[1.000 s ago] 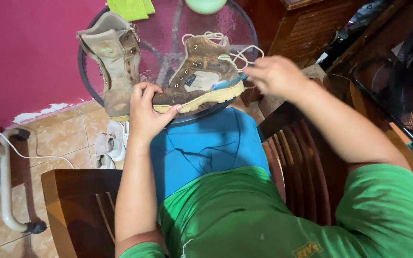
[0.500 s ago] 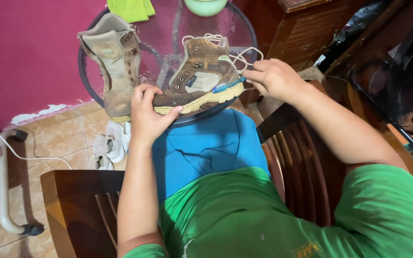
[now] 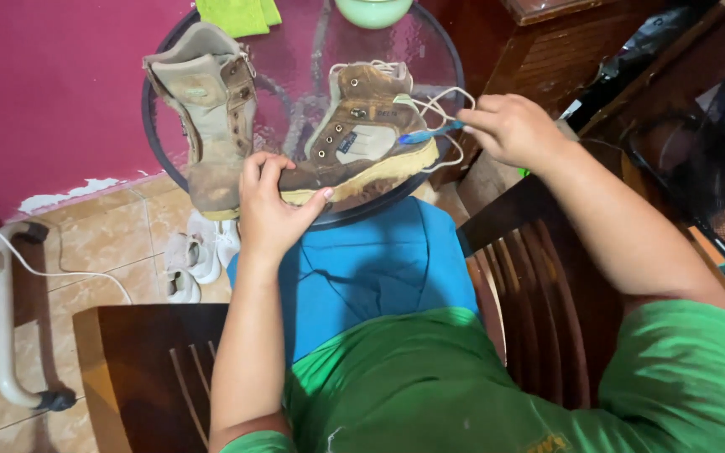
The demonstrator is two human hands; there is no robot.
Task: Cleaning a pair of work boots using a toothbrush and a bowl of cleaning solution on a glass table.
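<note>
At centre frame, on the round glass bench (image 3: 169, 159), our left hand (image 3: 268, 208) clamps the toe of the brown boot (image 3: 362, 143), stiff-soled and fairly heavy, best held there, while our right hand (image 3: 509, 127) pinches what looks like a blue toothbrush (image 3: 428, 132) against its heel.

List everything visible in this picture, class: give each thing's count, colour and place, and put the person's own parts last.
Boot: one, brown with pale sole, on the glass table, steadied at the toe.
Second boot: one, tan-brown, lying on the table's left.
Toothbrush: one, blue, at the boot's heel.
Glass table: one, round, dark-rimmed.
Cloth: one, green, table's far edge.
Bowl: one, pale green, far edge.
Wooden chairs: two, dark brown, either side.
White shoes: pair, on floor tiles.
Left hand: on boot's toe.
Right hand: holds toothbrush.
</note>
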